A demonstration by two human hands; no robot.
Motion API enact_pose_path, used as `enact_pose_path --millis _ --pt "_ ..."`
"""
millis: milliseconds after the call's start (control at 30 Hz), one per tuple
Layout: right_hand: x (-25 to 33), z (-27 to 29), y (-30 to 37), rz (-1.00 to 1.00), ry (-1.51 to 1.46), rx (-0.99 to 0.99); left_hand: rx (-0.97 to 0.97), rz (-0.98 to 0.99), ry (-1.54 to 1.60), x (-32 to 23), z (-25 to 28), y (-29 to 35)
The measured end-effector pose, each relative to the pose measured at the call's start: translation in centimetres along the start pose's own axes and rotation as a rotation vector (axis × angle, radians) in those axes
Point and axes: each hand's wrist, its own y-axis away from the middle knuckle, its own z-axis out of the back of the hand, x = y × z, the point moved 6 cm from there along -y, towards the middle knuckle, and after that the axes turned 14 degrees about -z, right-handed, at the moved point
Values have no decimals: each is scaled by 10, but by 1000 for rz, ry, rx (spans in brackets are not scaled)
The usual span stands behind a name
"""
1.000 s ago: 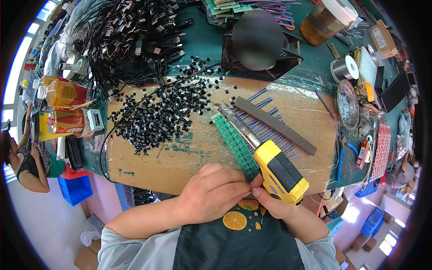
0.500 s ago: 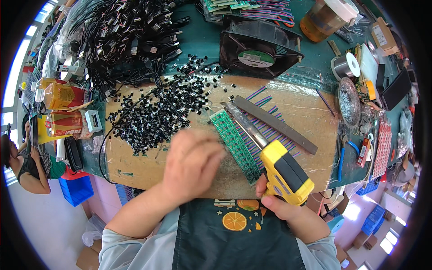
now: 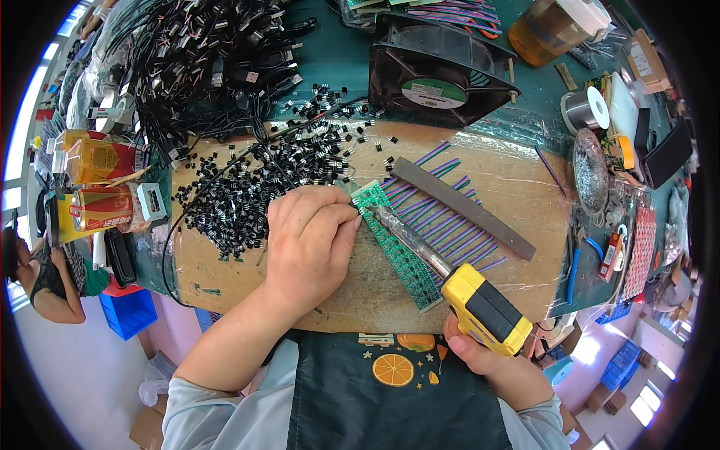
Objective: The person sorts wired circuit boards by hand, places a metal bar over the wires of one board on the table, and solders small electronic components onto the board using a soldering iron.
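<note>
My left hand is closed, its fingertips pinched against the left edge of the green circuit board close to its far end. What sits between those fingertips is too small and hidden to make out. Wrapped around the yellow-and-black soldering gun is my right hand; the gun's metal tip touches or hovers just over the board near my left fingertips. Purple, blue and black wires run out from the board's right side, and a brown flat bar lies across them.
Many small black three-legged components are heaped left of the board. Behind them lies a bundle of black cables. A black fan stands at the back, with a solder spool and a metal dish on the right.
My left hand has moved from a blurred spot beside the board to its far left edge. The soldering gun has shifted slightly toward me and right, its tip now over the board.
</note>
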Motion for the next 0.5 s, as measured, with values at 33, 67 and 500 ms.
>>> enact_pose_path --millis 33,67,500 --pt "1 -1 0 36 68 -4 -6 -4 -1 0 0 0" --pt "2 -3 0 35 69 -4 -6 -3 0 0 0 0" --pt "3 -2 0 -97 -71 -62 -20 -10 0 1 -1 2"
